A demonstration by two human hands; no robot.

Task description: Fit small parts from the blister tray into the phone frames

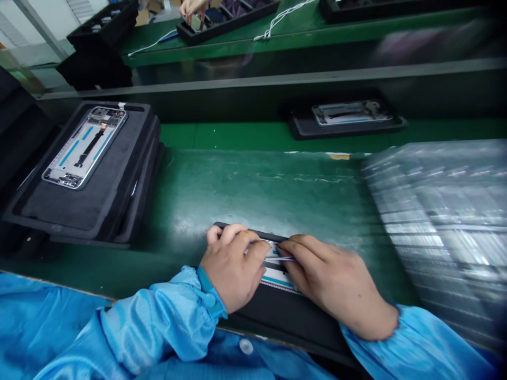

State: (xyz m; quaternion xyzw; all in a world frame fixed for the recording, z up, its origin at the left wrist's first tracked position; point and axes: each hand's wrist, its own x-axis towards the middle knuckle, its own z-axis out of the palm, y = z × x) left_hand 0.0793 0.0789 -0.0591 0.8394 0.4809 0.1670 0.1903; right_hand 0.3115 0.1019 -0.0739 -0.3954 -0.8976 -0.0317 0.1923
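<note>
Two bare hands meet at the near edge of the green bench, both in blue sleeves. The left hand lies knuckles-up with its fingers curled down onto a phone frame, and the right hand presses on the same frame from the other side, its fingertips touching those of the left; whether either hand pinches anything there is hidden. That phone frame sits in a black tray lying directly under both hands. Just right of the hands, a blurred stack of clear plastic trays covers the bench. To the left, farther back, a pile of black trays carries a second phone frame, face up. Beyond the mat, a third frame rests in a dark tray. At the far top, another person's hand works over a tray.
</note>
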